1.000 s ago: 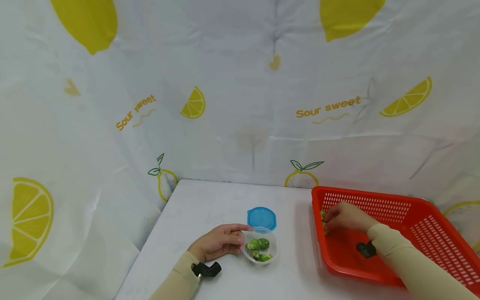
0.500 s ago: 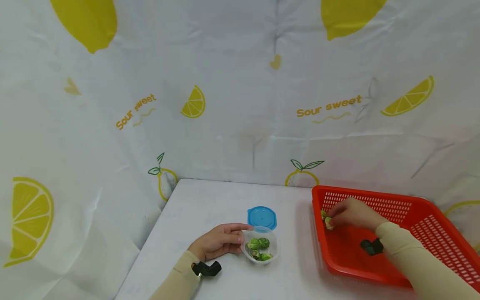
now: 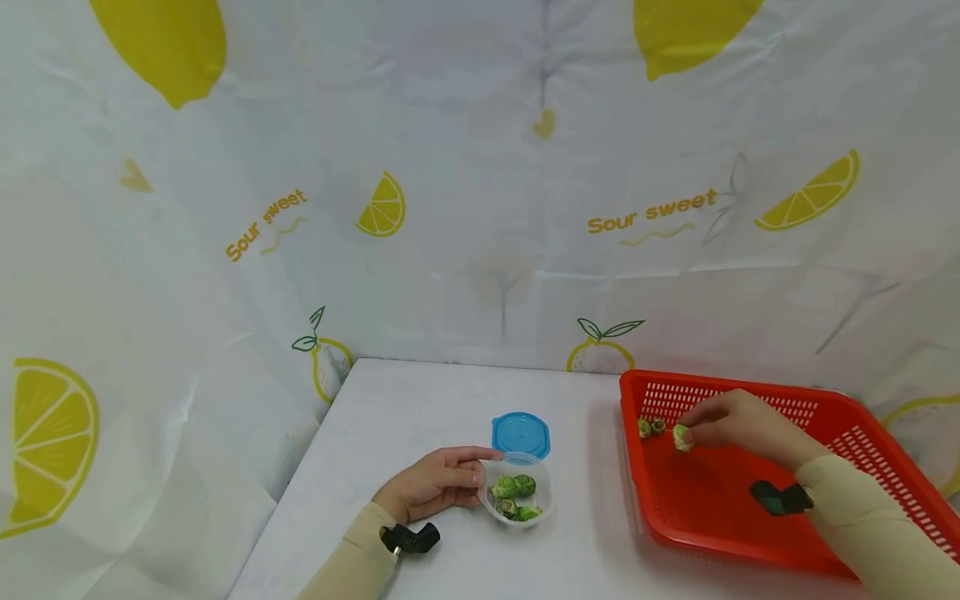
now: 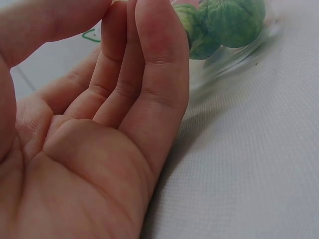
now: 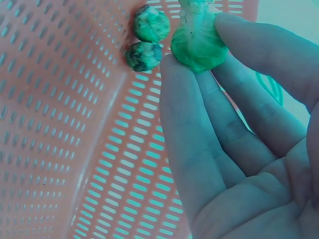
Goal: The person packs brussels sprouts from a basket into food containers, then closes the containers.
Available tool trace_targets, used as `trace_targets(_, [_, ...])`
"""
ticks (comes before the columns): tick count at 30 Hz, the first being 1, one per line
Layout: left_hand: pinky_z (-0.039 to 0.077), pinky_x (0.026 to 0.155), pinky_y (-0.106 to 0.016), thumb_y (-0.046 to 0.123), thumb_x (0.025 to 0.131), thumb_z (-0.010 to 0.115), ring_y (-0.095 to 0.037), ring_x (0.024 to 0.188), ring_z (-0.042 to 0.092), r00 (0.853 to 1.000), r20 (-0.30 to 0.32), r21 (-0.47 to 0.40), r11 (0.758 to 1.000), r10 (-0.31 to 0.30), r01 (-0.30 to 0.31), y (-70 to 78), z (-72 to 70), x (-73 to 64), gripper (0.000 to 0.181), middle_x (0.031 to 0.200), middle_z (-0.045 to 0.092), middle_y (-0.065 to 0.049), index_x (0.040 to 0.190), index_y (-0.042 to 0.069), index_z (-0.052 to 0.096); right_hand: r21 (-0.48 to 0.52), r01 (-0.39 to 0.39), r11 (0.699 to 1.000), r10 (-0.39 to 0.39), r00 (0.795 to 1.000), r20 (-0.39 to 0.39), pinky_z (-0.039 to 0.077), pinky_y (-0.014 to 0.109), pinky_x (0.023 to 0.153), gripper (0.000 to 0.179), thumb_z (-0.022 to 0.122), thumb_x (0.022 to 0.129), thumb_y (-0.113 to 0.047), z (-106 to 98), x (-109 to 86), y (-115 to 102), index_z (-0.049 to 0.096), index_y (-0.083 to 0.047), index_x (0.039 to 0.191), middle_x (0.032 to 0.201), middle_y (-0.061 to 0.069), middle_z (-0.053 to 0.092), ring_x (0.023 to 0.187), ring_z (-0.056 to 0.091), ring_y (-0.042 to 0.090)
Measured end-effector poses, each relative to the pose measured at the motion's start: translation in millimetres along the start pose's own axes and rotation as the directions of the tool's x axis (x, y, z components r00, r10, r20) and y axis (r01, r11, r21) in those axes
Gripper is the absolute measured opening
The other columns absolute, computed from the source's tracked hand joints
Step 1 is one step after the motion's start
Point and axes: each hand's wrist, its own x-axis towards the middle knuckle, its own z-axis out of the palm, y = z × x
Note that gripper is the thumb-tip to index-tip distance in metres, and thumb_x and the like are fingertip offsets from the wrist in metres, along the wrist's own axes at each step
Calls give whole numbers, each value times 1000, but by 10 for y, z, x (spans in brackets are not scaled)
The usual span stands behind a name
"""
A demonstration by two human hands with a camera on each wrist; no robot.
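Note:
My right hand (image 3: 742, 421) pinches a pale green Brussels sprout (image 3: 682, 437) between thumb and fingertips, over the left part of a red plastic basket (image 3: 720, 533). Two more Brussels sprouts (image 5: 149, 25) lie against the basket's left side. On the white table, my left hand (image 3: 435, 485) holds the left rim of a small clear plastic container (image 3: 546, 507), its thumb and fingers curled there. Several Brussels sprouts (image 3: 504, 487) lie inside the container. In the left wrist view, fingers (image 4: 159, 64) hide part of the container's side.
A blue lid (image 3: 521, 435) lies flat just behind the container. The basket's slotted walls rise on the right of the white table (image 3: 420, 400). A white cloth printed with lemons (image 3: 480, 208) hangs at the back and left.
My right hand has moved rightward and up from the basket's left wall with one Brussels sprout, uncovering the two others. My left hand stays at the container.

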Motion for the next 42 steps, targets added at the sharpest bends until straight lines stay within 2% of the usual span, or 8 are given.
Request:
trace_targets(12, [61, 88, -25, 8, 107, 63, -8, 90, 66, 1000, -14, -1, 1000, -1, 1, -22, -13, 13, 57, 101, 64, 4, 162, 7, 48, 1, 18, 1000, -18, 1000, -12, 66, 41, 89, 38, 81, 98, -35, -63, -155, -213, 80, -10, 125, 108, 1, 80, 104, 74, 23])
trace_targets(20, [61, 88, -25, 9, 107, 65, -9, 90, 66, 1000, -12, 0, 1000, -3, 3, -21, -8, 5, 59, 101, 64, 5, 163, 8, 47, -37, 88, 995, -89, 996, -22, 60, 34, 84, 35, 81, 97, -40, 1, -216, -533, 81, -16, 122, 108, -2, 80, 102, 71, 18])
trace_targets(25, [62, 89, -26, 9, 107, 66, -9, 88, 66, 1000, -14, -2, 1000, -3, 3, -13, -3, 8, 57, 100, 64, 5, 162, 9, 49, -15, 104, 995, -104, 994, -30, 60, 34, 86, 32, 83, 95, -40, 128, -212, -753, 82, -19, 120, 106, -3, 80, 102, 70, 18])
trace_targets(32, [61, 89, -25, 12, 105, 69, -9, 89, 65, 1000, -14, 1, 1000, -3, 3, -5, 4, 0, 60, 100, 64, 5, 162, 8, 49, -14, 170, 985, -171, 985, -34, 59, 35, 85, 27, 85, 93, -39, 381, -158, -1089, 84, -23, 114, 105, -6, 80, 103, 69, 18])
trace_targets(37, [62, 90, -26, 11, 106, 67, -9, 89, 66, 1000, -9, 2, 1000, 1, -1, -5, 2, 0, 60, 101, 64, 5, 162, 9, 48, 16, 212, 977, -212, 977, -20, 61, 34, 82, 21, 85, 93, -29, 583, -119, -1307, 84, -17, 110, 102, -4, 80, 96, 70, 17])
trace_targets(42, [61, 90, -26, 10, 107, 65, -8, 90, 67, 1000, 4, 8, 1000, 10, -10, 0, -9, 2, 59, 101, 64, 5, 163, 8, 46, 44, 222, 974, -222, 975, 5, 62, 36, 83, 16, 86, 93, -26, 780, -104, -1495, 85, -18, 107, 98, -5, 81, 94, 71, 16])
